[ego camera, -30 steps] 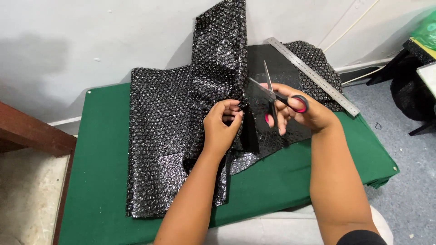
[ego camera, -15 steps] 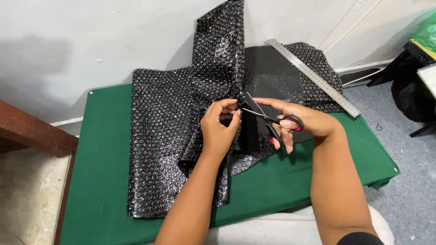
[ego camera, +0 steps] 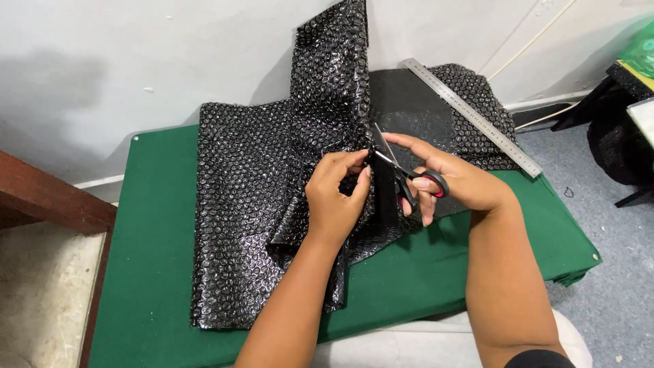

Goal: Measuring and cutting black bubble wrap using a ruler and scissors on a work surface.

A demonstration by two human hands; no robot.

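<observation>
Pinching the cut edge of the black bubble wrap (ego camera: 266, 204) between thumb and fingers, my left hand (ego camera: 335, 197) holds it taut, while my right hand (ego camera: 453, 182) is closed through the handles of the scissors (ego camera: 398, 170) — blades parted at the sheet. The wrap, draped over the green table (ego camera: 157, 238), looks light, floppy and slippery — best gripped right beside the blades. A metal ruler (ego camera: 473, 116) lies behind.

**Around the green table**

A long metal ruler (ego camera: 471, 116) lies slantwise at the far right of the green-covered table (ego camera: 157, 225). A brown wooden ledge (ego camera: 48, 201) stands at left. Black furniture legs (ego camera: 630, 146) rest on the grey floor (ego camera: 613, 286).
</observation>
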